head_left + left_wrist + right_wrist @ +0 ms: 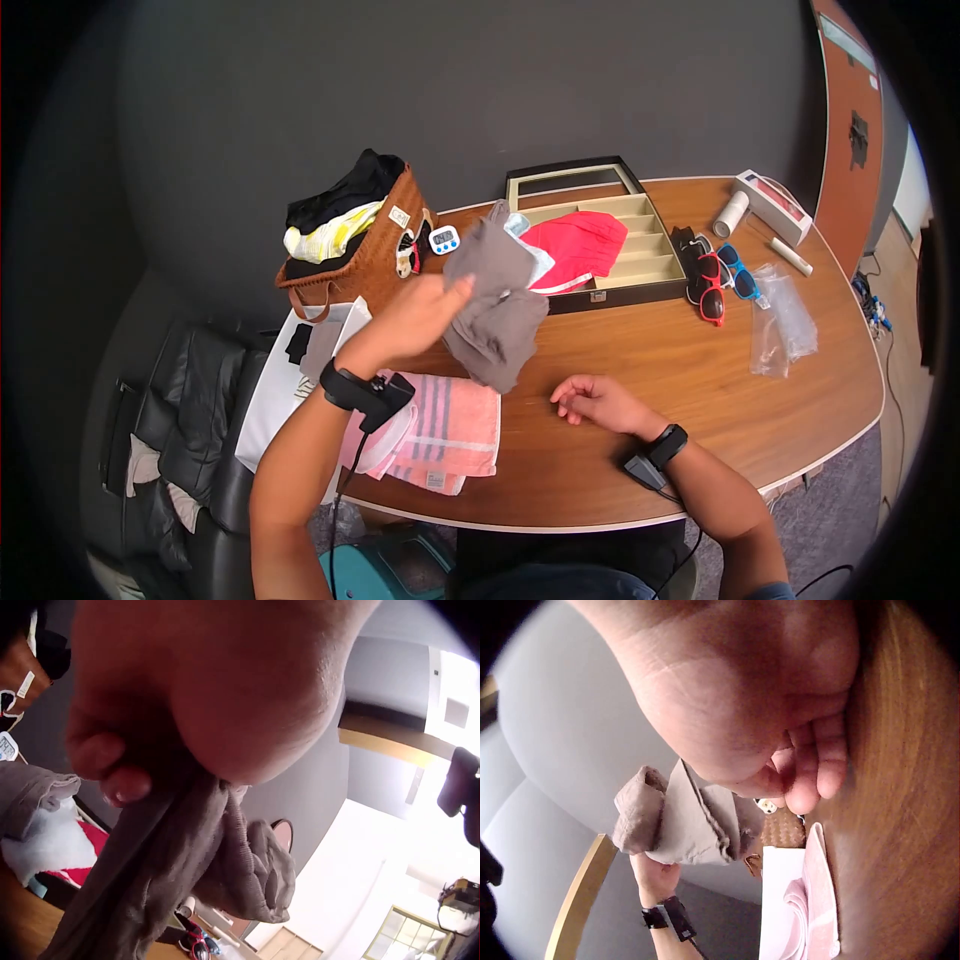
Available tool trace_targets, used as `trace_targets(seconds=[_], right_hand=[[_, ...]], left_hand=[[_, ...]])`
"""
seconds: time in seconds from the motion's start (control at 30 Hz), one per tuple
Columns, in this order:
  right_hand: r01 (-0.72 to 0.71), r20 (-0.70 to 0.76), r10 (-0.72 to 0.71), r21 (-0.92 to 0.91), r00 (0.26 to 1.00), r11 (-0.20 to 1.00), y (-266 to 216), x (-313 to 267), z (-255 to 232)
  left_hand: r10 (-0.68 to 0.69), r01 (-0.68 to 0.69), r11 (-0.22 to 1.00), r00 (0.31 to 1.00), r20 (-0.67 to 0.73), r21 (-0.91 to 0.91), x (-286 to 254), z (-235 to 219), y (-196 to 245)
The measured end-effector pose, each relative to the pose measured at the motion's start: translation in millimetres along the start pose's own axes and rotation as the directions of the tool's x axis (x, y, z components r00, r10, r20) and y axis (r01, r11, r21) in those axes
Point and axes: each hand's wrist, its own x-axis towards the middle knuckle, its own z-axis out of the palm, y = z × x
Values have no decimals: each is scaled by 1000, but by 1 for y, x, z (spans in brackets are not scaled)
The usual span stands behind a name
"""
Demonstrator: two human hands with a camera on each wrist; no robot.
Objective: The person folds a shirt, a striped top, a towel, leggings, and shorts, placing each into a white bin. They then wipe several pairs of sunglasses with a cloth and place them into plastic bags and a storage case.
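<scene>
A crumpled grey-brown garment (497, 335) hangs from my left hand (418, 318), which grips it above the table. In the left wrist view, curled fingers pinch the gathered cloth (161, 862), and a ribbed edge shows on one fold. My right hand (610, 405) rests at the tabletop with loosely curled fingers and nothing in them. A striped pink towel (465, 425) lies flat below the garment. Behind it, a red cloth (580, 248) and a pale blue cloth (540, 265) lie over a compartment case (660, 265) with its lid raised.
A brown basket (375, 255) full of clothes stands at the back left, beside a small timer (444, 239). At the left edge is a white box (262, 415). Red sunglasses (711, 290), blue sunglasses (737, 270), clear plastic bags (785, 325) and a white cylinder (731, 214) lie right.
</scene>
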Motion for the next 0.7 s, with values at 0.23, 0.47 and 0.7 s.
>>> trace_targets(seconds=[0.23,0.47,0.7], right_hand=[[-5,7,5,18,1000,1000,3,-1,0],[-3,32,3,-4,999,1000,3,1,-1],[-5,29,4,11,1000,1000,6,2,-1]], left_hand=[[-135,138,989,990,42,-52,32,-3,15],[-113,109,985,993,22,135,67,-2,-8],[-195,81,890,957,-214,-449,93,3,-4]])
